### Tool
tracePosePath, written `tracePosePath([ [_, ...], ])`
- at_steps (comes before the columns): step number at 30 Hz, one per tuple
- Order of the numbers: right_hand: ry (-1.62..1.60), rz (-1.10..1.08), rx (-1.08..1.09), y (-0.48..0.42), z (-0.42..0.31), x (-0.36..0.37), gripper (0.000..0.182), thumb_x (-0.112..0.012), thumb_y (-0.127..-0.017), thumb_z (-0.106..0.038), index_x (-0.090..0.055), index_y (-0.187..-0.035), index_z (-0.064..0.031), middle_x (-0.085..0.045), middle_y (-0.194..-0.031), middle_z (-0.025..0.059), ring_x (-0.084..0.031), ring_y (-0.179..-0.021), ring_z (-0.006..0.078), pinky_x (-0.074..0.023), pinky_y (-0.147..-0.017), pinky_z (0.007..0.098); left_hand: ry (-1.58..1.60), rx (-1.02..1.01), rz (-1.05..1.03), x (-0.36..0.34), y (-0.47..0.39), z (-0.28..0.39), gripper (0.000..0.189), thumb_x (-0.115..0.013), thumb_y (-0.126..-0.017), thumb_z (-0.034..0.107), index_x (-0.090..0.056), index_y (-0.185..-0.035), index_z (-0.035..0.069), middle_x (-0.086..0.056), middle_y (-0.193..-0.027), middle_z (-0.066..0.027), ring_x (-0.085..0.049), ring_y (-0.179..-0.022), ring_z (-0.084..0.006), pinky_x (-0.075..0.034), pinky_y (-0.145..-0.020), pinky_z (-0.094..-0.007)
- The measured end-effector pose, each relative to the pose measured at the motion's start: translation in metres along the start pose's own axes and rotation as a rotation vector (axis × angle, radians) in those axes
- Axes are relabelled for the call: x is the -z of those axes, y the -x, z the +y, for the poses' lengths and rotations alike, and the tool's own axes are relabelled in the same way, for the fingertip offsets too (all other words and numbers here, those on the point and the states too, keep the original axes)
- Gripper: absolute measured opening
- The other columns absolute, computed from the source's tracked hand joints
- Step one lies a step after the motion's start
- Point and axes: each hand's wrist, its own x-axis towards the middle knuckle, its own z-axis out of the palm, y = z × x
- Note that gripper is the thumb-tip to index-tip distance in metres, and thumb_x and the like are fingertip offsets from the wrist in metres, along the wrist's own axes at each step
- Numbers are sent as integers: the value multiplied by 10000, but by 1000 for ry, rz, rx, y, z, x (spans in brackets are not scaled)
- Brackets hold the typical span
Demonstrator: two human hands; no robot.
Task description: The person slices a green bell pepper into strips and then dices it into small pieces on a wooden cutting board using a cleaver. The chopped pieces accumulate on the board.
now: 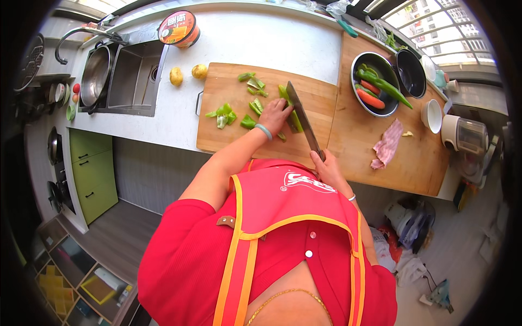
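Observation:
On the wooden cutting board [228, 136], my left hand [275, 116] presses down on a green pepper [282, 91] with its fingertips bent. My right hand [329, 166] grips the handle of a cleaver [304, 116], whose broad blade stands right beside those fingertips, over the pepper. The fingers and blade hide part of the pepper. Left of my left hand lie cut green pepper pieces [223, 114], with more pieces [255, 83] towards the far edge. Several pieces also lie close around my left wrist.
Two potatoes [176, 76] and an instant-noodle tub [179, 30] stand near the sink [136, 77]. To the right, a metal bowl [355, 91] holds green peppers and carrot-like red-orange vegetables. Beyond are a dark pot [411, 73], a white bowl [431, 116] and a pink cloth-like piece [388, 142].

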Motion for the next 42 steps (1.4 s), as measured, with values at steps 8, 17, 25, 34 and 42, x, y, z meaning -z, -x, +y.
tracePosePath([
  [8,-2,-47,-80,-10,4,1,483,-466,-924,-446,-513,-834,26,-526,-601,109,-527,-553,205,-421,-530,339,72,32,-47,1,-2,-2,292,-486,-804,116,-583,-1079,132,-507,-1111,-130,-479,-1076,-307,-394,-921,-399],
  [17,14,-13,46,-44,24,-13,560,-426,-921,-497,-530,-809,42,-515,-593,133,-526,-566,217,-416,-560,351,64,-6,-2,0,-1,0,271,-505,-788,136,-600,-1038,88,-525,-1020,-110,-504,-1022,-275,-407,-901,-377],
  [25,-227,-138,-165,-66,-27,-4,538,-417,-907,-546,-475,-782,-26,-419,-506,36,-423,-359,130,-370,-351,282,32,-37,-13,8,-6,2,240,-527,-759,108,-604,-986,98,-534,-956,-97,-517,-956,-272,-436,-825,-370],
  [34,79,-73,-29,9,31,24,584,-461,-893,-502,-564,-821,68,-584,-714,209,-573,-738,276,-433,-700,379,-30,-2,80,10,7,-8,135,-566,-764,117,-610,-891,118,-529,-914,-88,-521,-929,-274,-430,-808,-394],
  [42,33,104,99,62,74,59,466,-517,-908,-412,-485,-705,5,-506,-560,89,-493,-535,155,-386,-496,311,-19,-117,93,13,-30,0,285,-624,-764,106,-595,-1048,107,-549,-1114,-91,-500,-1066,-301,-392,-917,-405],
])
